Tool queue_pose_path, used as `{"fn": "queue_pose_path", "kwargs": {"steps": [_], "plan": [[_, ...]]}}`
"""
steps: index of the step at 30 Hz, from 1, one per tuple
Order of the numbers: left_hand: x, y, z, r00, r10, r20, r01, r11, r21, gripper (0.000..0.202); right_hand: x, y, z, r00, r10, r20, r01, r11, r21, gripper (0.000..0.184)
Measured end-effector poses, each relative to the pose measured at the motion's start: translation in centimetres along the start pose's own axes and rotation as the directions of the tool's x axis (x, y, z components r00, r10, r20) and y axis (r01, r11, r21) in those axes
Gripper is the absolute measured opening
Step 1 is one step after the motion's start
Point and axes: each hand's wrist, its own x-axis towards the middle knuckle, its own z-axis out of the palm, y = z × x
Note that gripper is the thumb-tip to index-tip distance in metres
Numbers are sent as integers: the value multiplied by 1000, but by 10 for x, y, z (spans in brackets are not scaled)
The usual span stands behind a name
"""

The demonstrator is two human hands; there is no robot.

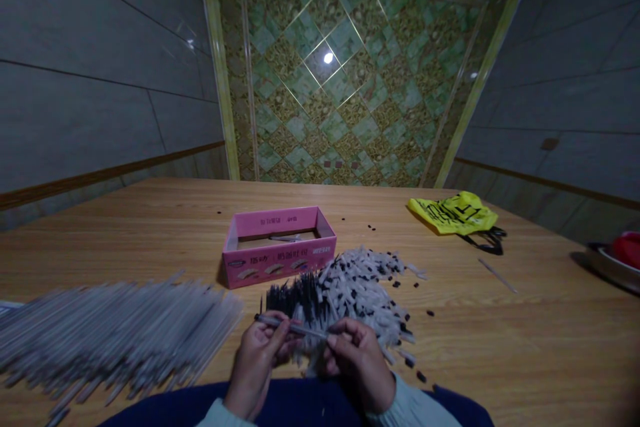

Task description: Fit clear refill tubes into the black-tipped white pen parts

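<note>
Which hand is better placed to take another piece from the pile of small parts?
Right, probably: the right hand sits just below the pile of small parts, while the left hand, also holding the pen, is nearer the heap of pen barrels.

Table: your wooden table (525,333) fills the lower half of the frame
Lower left: you have a wide spread of grey tubes (115,327) lying flat
Centre: an open pink box (278,260); just right and below it, a heap of pale short pieces (360,287)
Scattered: small black bits (371,227) around the heap
Right: a yellow bag (455,212), a thin stick (497,275) below it, a dish (607,265) at the edge
</note>
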Motion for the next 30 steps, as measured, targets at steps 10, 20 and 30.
{"fn": "queue_pose_path", "kwargs": {"steps": [10,20,30], "plan": [[3,5,-1,995,19,-93,-24,998,-56,36,2,-10,-9,992,-105,-77,102,994,-36,38],[5,0,-1,988,-27,-151,18,998,-57,41,0,-5,-5,972,-234,-27,221,947,-234,32],[0,2,-1,988,-123,-93,125,992,13,33,-7,-9,-5,910,-413,34,349,719,-601,15]]}}
